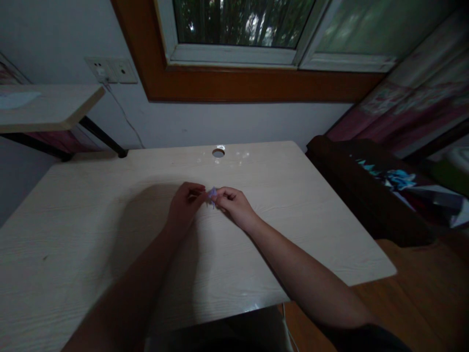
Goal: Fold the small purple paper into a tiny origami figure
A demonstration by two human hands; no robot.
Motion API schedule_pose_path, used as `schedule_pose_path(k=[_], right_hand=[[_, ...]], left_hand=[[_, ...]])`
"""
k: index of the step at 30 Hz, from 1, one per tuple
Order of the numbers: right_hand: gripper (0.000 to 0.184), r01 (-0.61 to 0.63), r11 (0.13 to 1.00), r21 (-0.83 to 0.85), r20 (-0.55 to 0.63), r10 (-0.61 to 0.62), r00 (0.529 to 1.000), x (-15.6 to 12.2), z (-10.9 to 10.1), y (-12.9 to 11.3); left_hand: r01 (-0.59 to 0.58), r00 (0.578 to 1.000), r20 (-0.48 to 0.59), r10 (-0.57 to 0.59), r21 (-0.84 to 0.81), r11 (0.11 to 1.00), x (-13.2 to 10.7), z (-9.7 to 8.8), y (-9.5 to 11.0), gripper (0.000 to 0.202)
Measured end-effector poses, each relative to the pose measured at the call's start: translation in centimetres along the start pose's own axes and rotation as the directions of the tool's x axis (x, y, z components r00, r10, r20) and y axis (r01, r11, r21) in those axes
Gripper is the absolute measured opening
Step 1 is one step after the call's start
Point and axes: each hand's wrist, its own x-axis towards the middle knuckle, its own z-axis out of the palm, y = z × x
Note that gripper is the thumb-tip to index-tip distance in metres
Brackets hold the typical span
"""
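A small light-purple thing (pixel 212 194) with thin, spiky ends is held just above the table, between my two hands. Its exact kind is too small and blurred to make out. My right hand (pixel 233 203) pinches it from the right with thumb and forefinger. From the other side, my left hand (pixel 188 200) has its thumb and fingertips closed at the object's left edge. The fingers cover part of it. Both forearms reach in low over the pale wood-grain table (pixel 154 274).
A round cable hole (pixel 218 153) lies near the table's back edge. At the left stands a raised shelf (pixel 47 110) on black legs, below a wall socket (pixel 111 71) with a cord. A dark wooden bed frame (pixel 362 195) with cloth items is on the right, beside a curtain (pixel 414 98).
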Motion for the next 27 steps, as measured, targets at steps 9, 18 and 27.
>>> schedule_pose_path(k=[9,18,27], right_hand=[[0.025,-0.057,0.996,0.069,0.053,0.054,0.997,0.0,-0.1,-0.7],[0.034,-0.063,0.995,0.075,0.141,0.052,0.989,0.3,-0.7,-0.4],[0.038,-0.054,0.994,0.097,0.156,0.038,0.987,0.1,-0.4,-0.5]], left_hand=[[-0.507,0.844,0.151,0.515,0.537,0.674,0.1,-0.9,-0.1,0.008],[-0.561,0.803,0.228,0.550,0.601,0.569,0.1,-1.1,0.4,0.011],[-0.589,0.793,0.289,0.536,0.587,0.555,0.3,-1.2,-0.2,0.012]])
